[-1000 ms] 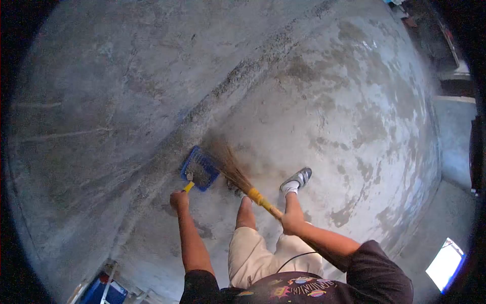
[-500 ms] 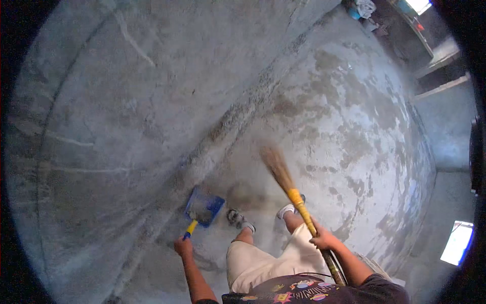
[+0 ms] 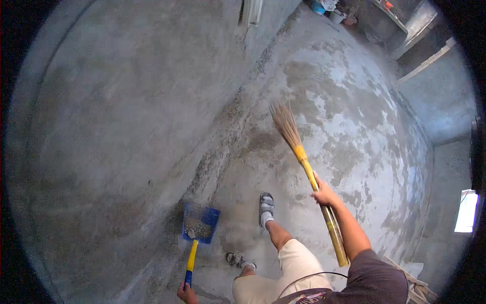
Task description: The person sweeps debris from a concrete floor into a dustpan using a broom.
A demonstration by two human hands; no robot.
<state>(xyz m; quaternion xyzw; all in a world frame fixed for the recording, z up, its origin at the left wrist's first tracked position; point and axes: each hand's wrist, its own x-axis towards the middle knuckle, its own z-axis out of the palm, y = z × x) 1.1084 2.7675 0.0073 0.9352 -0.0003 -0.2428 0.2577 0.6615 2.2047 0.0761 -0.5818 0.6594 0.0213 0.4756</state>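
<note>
Near the bottom edge, my left hand (image 3: 187, 293) is closed round the blue end of the dustpan's handle. The blue dustpan (image 3: 213, 218) with its yellow grip lies beyond that hand, beside the base of the wall, and holds grey debris. My right hand (image 3: 325, 192) grips the bamboo handle of a broom (image 3: 308, 168). The broom's tan bristles point up and to the left, away from the dustpan, and the handle's butt end reaches back toward my right arm.
A rough concrete wall (image 3: 126, 101) rises on the left. The concrete floor (image 3: 354, 137) has dark patches. Buckets (image 3: 336, 16) and other items stand at the top, near a ledge (image 3: 425, 63). A bright opening (image 3: 466, 211) shows at right.
One foot has stepped forward. The broom has moved up and slightly right in the view, and my left hand with the dustpan sits lower. More of the debris in the pan now shows.
</note>
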